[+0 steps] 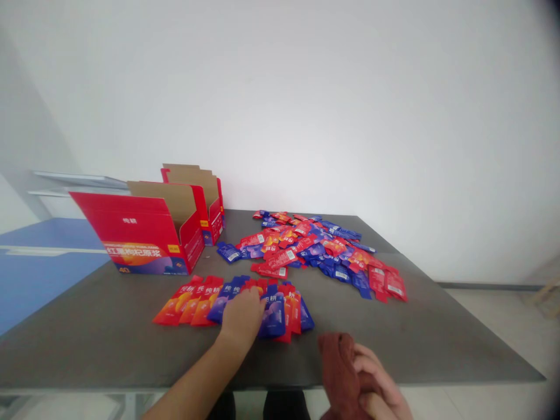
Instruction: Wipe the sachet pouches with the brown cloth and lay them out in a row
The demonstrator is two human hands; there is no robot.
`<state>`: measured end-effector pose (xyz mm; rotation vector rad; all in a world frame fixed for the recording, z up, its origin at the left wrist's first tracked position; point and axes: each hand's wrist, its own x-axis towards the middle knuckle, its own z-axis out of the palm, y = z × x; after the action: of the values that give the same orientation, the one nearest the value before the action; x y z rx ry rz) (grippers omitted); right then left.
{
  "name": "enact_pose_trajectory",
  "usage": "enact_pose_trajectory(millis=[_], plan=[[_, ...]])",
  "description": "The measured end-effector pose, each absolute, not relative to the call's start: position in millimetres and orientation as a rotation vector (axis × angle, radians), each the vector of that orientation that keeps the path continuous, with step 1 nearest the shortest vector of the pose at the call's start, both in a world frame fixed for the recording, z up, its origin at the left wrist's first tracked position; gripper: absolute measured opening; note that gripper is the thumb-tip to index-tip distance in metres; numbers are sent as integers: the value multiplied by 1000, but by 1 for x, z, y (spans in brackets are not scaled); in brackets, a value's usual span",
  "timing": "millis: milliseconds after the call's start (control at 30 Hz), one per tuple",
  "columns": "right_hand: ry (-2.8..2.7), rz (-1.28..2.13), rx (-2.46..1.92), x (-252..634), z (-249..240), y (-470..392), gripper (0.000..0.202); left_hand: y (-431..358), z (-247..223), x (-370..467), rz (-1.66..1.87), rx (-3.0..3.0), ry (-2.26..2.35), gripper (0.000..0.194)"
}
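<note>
Bare table (415, 326) lies open on the right; boxes (161, 227) and scattered sachets (319, 245) block the back

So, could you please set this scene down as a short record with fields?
left hand: palm down on the row of sachets, red and blue, lined up near the table's front
right hand: at the table's near edge, gripping a reddish-brown cloth
loose pile of sachets: farther back, right of centre
open red boxes: two, back left
table: dark grey

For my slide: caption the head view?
Left hand on fanned sachet row; right hand holds brown cloth.
</note>
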<state>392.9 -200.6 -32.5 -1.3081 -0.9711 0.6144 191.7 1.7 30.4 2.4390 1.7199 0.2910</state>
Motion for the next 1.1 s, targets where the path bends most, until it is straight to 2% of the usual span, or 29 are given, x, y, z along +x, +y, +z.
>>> enact_pose_trajectory(millis=[133,200,433,600,733,867,1033,1100], plan=[[-1003,167,-1630,423,-36,-174,22,41,43,205,285,2548,1667,26],[-1019,76,-1726,427,-40,-160,24,65,46,219,287,2584,1603,27],[-1036,69,-1801,418,-49,-147,25,110,31,269,376,2543,1402,35],[-1021,87,-1768,420,-49,-148,26,109,41,257,547,2232,1409,32],[-949,102,-1716,426,-48,-148,25,66,65,225,778,1860,1291,30],[-792,159,-1662,422,-45,-164,28,-23,69,202,860,1454,1041,38],[-944,684,-1429,379,-36,-191,22,-108,48,202,901,690,710,43],[-997,827,-1314,358,-32,-196,22,-121,37,202,888,646,712,45]])
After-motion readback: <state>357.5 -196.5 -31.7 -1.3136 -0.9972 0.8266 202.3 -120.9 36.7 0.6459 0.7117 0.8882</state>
